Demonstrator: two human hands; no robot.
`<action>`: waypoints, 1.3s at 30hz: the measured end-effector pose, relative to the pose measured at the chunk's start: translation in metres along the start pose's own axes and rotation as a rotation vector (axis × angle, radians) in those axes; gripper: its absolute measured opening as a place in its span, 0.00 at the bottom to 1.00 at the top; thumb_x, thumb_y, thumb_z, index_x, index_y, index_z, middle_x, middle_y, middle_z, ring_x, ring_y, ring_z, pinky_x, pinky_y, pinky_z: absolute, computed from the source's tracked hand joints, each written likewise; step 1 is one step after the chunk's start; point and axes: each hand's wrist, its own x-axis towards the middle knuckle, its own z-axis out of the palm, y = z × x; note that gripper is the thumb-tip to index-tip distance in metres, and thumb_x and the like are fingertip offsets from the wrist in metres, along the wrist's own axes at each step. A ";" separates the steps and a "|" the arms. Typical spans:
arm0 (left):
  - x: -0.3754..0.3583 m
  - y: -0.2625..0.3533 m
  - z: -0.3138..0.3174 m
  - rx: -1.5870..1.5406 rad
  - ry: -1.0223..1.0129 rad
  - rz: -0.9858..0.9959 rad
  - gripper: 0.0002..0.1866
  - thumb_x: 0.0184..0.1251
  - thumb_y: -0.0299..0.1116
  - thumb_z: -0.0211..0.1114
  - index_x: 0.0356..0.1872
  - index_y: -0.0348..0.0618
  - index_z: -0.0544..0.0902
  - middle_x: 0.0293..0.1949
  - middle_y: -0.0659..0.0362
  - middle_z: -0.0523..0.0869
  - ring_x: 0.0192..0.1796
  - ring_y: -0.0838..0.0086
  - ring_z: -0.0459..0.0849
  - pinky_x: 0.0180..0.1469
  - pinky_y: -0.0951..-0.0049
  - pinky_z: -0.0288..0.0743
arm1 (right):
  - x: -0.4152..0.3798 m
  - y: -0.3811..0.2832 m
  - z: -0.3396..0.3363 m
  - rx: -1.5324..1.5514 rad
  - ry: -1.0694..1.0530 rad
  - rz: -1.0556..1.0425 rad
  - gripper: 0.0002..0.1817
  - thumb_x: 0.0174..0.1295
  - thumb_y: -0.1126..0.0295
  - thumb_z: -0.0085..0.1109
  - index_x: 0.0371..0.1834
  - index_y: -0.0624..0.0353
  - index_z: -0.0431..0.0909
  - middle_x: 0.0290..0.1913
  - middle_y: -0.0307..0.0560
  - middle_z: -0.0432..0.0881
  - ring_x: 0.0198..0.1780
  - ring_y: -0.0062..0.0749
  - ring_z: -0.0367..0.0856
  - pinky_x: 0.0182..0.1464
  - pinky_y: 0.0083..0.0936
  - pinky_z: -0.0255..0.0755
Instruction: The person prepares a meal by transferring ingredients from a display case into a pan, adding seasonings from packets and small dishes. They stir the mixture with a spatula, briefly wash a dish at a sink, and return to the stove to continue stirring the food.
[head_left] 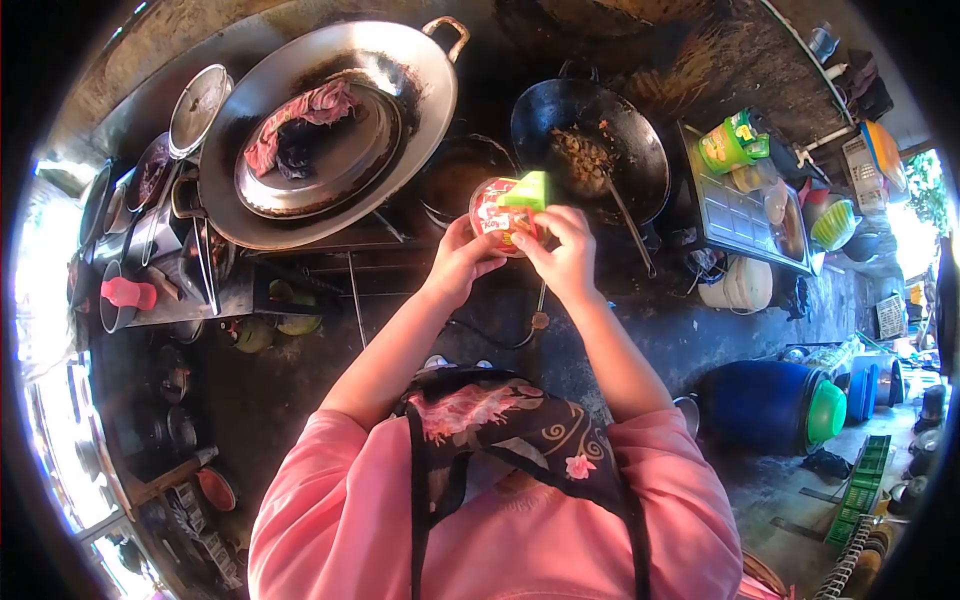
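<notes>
At the far left, a dark cup with a red handle-like piece (127, 294) sits among small pots on the cluttered metal counter (240, 300), and above it a round steel lid (198, 109) leans by the rim of the large silver wok (330, 125), which carries a smaller steel pan with a crumpled pink-and-dark cloth (300, 120) lying in it. Moving toward the middle, the left hand (462, 260) is curled around the lower left side of a round red-and-white printed container with a light green flip lid (505, 210), and the right hand (562, 250) closes on its right side, fingers bent over the edge just beneath the raised green lid; both hands are wrapped on the container, neither open. The container is held in the air in front of the person's pink-sleeved arms, just left of and slightly below the black wok (590, 150), which holds a small heap of brownish cooked food and a long metal spatula (625, 225) resting against its rim. The step in hand looks like opening or tilting this seasoning container, lid already flipped up. Judging by its closeness to the black wok, the next move would call for carrying it a little to the right over the food and tipping it steadily, with a firm grip so it does not slip. Further right stand a green-and-yellow plastic tub (735, 140) on a steel tray and, lower down, a blue barrel with a green basin (775, 405).
</notes>
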 end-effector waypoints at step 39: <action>-0.010 -0.011 0.037 -0.122 0.250 0.118 0.26 0.61 0.35 0.61 0.60 0.42 0.65 0.53 0.54 0.76 0.53 0.67 0.78 0.54 0.61 0.74 | 0.130 0.119 -0.031 0.584 -0.099 0.341 0.15 0.60 0.78 0.54 0.50 0.65 0.77 0.46 0.46 0.82 0.44 0.25 0.80 0.48 0.22 0.74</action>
